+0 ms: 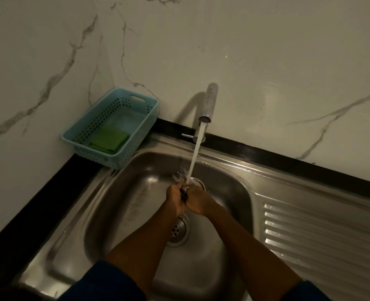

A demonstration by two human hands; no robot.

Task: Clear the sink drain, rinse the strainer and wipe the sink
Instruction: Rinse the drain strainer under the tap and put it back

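Head cam, going left to right: a black counter (38,192) edge runs along the marble wall (266,61). In the corner a light blue basket (151,111) sits with its near end poking out over the sink (125,192) rim, and a folded green cloth (109,141) lies inside it. The left half of the bowl is bare steel, so lots of room there.

The left hand (175,199) and right hand (198,202) are pressed together over the middle of the bowl. Both have a curled, closed grip on the strainer (196,183). Its round metal rim peeks out past the fingers, right where the water (196,153) lands and splashes. It's blurry, so I can't tell exactly how each finger sits. There's something dark between the palms too.

The open drain (178,230) shows just below the hands, partly behind the left forearm. The tap (210,103) arches out from the back rim. On the right, the ribbed drainboard (320,235) slopes off with nothing on it.
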